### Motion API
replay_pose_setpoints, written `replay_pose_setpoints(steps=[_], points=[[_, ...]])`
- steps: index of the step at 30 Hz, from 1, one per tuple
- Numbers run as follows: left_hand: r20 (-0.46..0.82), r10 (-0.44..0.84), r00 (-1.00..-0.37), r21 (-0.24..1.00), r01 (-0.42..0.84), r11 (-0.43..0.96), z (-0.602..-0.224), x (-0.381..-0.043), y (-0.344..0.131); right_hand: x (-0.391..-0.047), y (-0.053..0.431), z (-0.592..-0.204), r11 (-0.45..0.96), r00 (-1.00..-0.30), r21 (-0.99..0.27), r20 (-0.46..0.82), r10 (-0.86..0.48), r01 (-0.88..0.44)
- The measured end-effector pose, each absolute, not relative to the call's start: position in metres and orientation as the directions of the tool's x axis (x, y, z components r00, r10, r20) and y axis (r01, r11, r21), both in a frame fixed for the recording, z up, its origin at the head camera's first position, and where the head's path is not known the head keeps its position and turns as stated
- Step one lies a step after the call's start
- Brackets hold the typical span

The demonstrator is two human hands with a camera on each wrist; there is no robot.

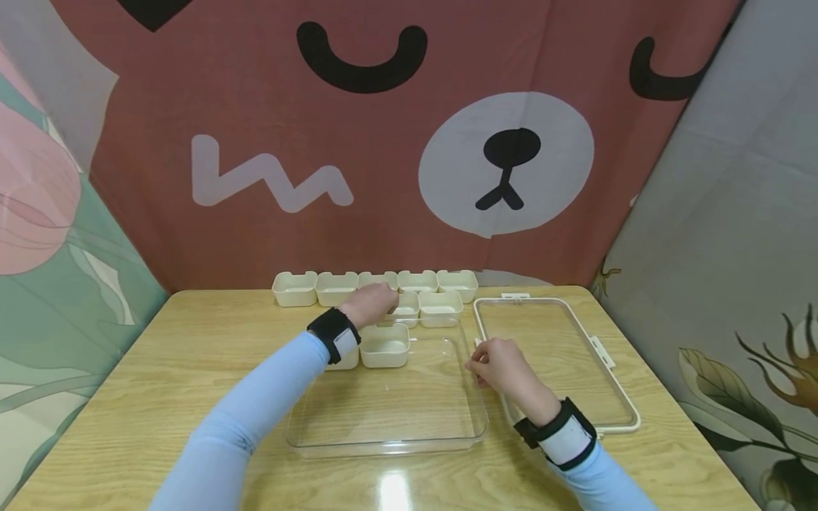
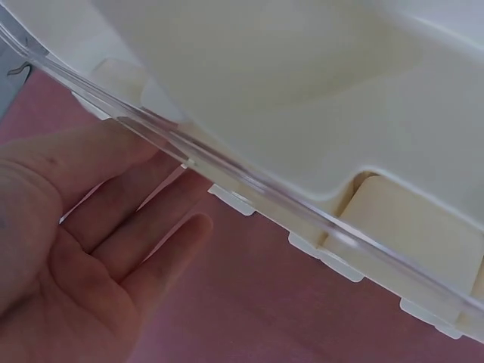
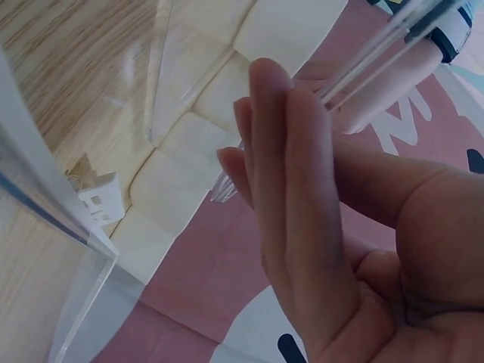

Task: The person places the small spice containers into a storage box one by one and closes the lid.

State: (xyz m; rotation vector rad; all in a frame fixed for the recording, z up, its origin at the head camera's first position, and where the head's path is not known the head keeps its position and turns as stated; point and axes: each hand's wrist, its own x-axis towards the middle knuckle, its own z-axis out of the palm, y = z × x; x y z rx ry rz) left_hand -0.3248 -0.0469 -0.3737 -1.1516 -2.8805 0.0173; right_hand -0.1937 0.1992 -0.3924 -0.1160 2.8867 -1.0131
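Note:
My left hand (image 1: 373, 304) reaches over the far rim of a clear plastic tray (image 1: 390, 446), its thumb and fingers closing at a small cream box among those behind it. In the left wrist view, its fingertips pass behind the clear rim (image 2: 253, 185) and are partly hidden. My right hand (image 1: 505, 369) pinches the tray's right rim between thumb and fingers; the right wrist view shows those fingers (image 3: 295, 212) nearly straight along the clear wall. Inside the tray, at its far left, stand a cream box (image 1: 385, 348) and another partly covered by the left arm.
Behind the tray, several matching cream boxes stand in a back row (image 1: 295, 289), with more before them, such as one box (image 1: 441, 309). A clear lid with a white frame and clips (image 1: 562, 369) lies on the wooden table (image 1: 192, 355) at right. Printed cloth (image 1: 255, 71) hangs behind.

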Motion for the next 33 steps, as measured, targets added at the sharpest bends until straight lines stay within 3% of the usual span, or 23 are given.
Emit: replay_pose_setpoints(steps=[33], points=[[0.015, 0.658, -0.753, -0.021, 0.658, 0.753, -0.3726, -0.3256, -0.0465, -0.1940, 0.1999, -0.3906, 0.779, -0.992, -0.626, -0.058, -0.109, -0.049]])
